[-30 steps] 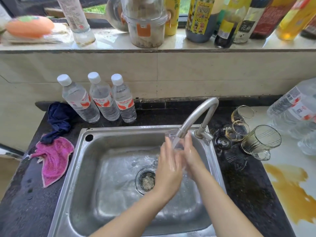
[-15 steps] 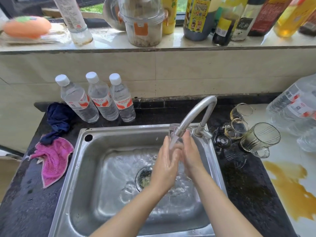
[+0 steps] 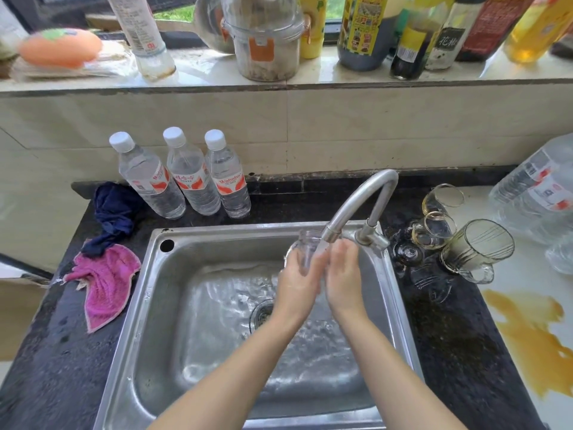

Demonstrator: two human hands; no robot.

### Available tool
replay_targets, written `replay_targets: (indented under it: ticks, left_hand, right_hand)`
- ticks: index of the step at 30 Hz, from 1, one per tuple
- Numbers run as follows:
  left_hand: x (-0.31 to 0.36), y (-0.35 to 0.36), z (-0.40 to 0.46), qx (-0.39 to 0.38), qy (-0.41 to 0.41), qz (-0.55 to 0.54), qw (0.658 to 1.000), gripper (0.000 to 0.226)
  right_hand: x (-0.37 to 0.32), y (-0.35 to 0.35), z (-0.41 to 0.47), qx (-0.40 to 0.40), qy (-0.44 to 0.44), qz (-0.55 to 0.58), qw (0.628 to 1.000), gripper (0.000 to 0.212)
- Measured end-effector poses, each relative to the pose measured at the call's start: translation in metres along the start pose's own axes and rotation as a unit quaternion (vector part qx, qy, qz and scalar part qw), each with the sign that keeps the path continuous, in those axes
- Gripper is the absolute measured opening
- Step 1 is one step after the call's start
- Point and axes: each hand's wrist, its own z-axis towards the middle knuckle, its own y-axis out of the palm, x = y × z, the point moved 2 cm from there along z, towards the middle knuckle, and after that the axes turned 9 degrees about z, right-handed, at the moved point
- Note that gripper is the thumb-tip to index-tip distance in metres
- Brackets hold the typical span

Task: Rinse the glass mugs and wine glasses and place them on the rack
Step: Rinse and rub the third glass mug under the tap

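Note:
A clear glass is held under the running faucet above the steel sink. My left hand grips its lower part. My right hand is at its right side with fingers bent toward it; whether it grips is hidden. Water streams over the glass into the basin. On the counter to the right lie a ribbed glass mug on its side and two gold-rimmed wine glasses, also tipped over. No rack is in view.
Three water bottles stand behind the sink. A pink cloth and a dark blue cloth lie at the left. A large water jug lies at far right, above a brown spill. Bottles and jars crowd the sill.
Both hands have lifted the glass a little higher and closer to the spout. Water keeps running.

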Motion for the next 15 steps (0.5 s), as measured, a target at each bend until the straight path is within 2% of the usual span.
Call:
replay_targets:
  ticks: [2, 5, 7, 8, 11, 13, 15]
  left_hand:
    - [-0.001, -0.003, 0.009, 0.018, -0.002, 0.057, 0.998, 0.059]
    - [-0.006, -0.004, 0.017, 0.007, -0.030, 0.031, 0.999, 0.078]
    - [-0.006, -0.004, 0.012, 0.008, -0.044, 0.007, 0.999, 0.069]
    - [-0.003, -0.004, 0.008, 0.021, -0.034, 0.011, 0.999, 0.061]
    - [0.003, -0.004, -0.004, 0.048, -0.019, 0.013, 0.999, 0.046]
    - [0.005, -0.005, -0.003, 0.034, -0.022, -0.003, 0.999, 0.042]
    - [0.008, -0.006, 0.007, -0.012, -0.050, -0.026, 0.998, 0.056]
  right_hand:
    - [0.001, 0.009, -0.004, -0.013, 0.006, -0.027, 1.000, 0.042]
    - [0.004, 0.013, -0.013, -0.033, -0.043, -0.031, 0.998, 0.043]
    - [0.005, 0.006, -0.006, -0.064, -0.024, -0.047, 0.997, 0.036]
    - [0.005, 0.002, 0.000, -0.084, 0.013, -0.032, 0.996, 0.032]
    - [0.000, -0.004, 0.016, -0.159, 0.161, 0.071, 0.971, 0.045]
    - [-0.007, -0.001, 0.016, -0.161, 0.146, 0.087, 0.972, 0.041]
    - [-0.012, 0.001, 0.006, -0.106, 0.080, 0.059, 0.989, 0.040]
